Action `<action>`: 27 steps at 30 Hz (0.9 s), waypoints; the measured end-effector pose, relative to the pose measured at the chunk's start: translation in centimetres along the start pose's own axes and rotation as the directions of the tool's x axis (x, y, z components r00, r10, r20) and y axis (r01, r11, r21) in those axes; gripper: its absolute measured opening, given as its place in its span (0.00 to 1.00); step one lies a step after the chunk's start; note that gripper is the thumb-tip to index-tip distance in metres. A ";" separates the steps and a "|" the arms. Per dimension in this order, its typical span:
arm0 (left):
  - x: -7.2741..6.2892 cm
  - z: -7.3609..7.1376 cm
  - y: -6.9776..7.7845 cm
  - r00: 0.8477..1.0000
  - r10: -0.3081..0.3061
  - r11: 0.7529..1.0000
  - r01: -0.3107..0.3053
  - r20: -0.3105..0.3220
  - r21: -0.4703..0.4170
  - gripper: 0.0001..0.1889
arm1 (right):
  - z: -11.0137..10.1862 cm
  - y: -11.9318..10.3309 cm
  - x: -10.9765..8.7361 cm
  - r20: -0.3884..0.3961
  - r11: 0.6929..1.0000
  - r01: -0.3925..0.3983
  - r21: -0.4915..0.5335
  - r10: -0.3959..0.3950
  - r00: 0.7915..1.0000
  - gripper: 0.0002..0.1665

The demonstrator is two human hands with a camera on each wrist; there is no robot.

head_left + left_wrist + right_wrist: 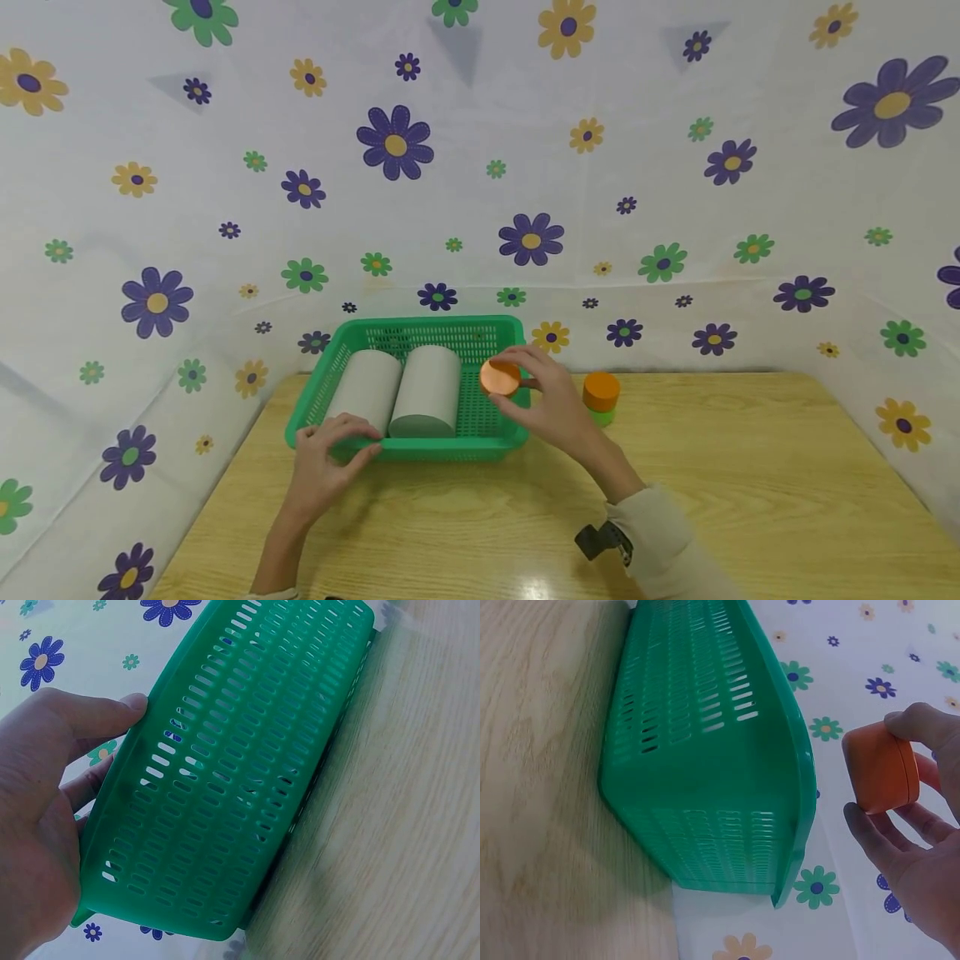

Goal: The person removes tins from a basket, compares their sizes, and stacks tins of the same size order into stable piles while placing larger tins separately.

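A green plastic basket [457, 447] with slotted walls stands on the table. Two white cylinders lie in it side by side, a left one [367, 385] and a right one [429, 383]. My left hand [318, 467] grips the basket's near rim toward its left end, the thumb on the outer side in the left wrist view. Above the right end of the basket, my right hand [557, 407] holds a small round orange container [881, 766] between thumb and fingers. A thin seam runs round its side. In the right wrist view, a gap separates it from the basket rim.
Right of the basket, an orange round piece [602, 390] sits on a light green one [602, 417]. The wooden table [720, 483] ends at the back against a white cloth [480, 100] printed with flowers.
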State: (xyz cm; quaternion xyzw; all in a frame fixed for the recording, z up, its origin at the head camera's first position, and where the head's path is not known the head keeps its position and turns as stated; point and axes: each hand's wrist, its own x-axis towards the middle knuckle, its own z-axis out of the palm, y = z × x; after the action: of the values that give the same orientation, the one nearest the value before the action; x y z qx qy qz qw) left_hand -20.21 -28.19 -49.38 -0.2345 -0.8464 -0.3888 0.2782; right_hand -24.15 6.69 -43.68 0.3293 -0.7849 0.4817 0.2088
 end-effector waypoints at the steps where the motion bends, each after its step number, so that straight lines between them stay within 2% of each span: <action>1: 0.0 0.0 0.0 1.000 0.000 1.000 0.000 -0.001 -0.001 0.11 | 0.0 0.0 -0.2 -0.007 1.000 0.000 0.002 0.000 1.000 0.26; 10: 0.0 0.4 0.4 1.000 0.012 1.000 -0.012 0.005 -0.024 0.12 | -0.4 -0.1 -2.1 -0.065 0.995 0.003 0.098 0.003 0.998 0.27; 15: 0.2 0.3 0.4 1.000 0.009 1.000 -0.009 0.001 -0.029 0.12 | -0.7 -0.3 -2.3 -0.086 0.997 -0.004 0.081 0.011 0.996 0.28; 27: 0.0 0.1 -0.1 1.000 0.003 1.000 -0.003 0.000 -0.016 0.12 | -3.1 0.5 -2.7 -0.099 0.990 -0.103 0.091 0.112 0.989 0.28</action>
State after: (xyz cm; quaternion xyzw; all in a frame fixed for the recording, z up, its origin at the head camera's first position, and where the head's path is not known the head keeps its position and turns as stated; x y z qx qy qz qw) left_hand -20.25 -28.19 -49.46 -0.2380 -0.8429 -0.3950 0.2772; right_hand -22.65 10.51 -44.30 0.2695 -0.7684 0.5417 0.2085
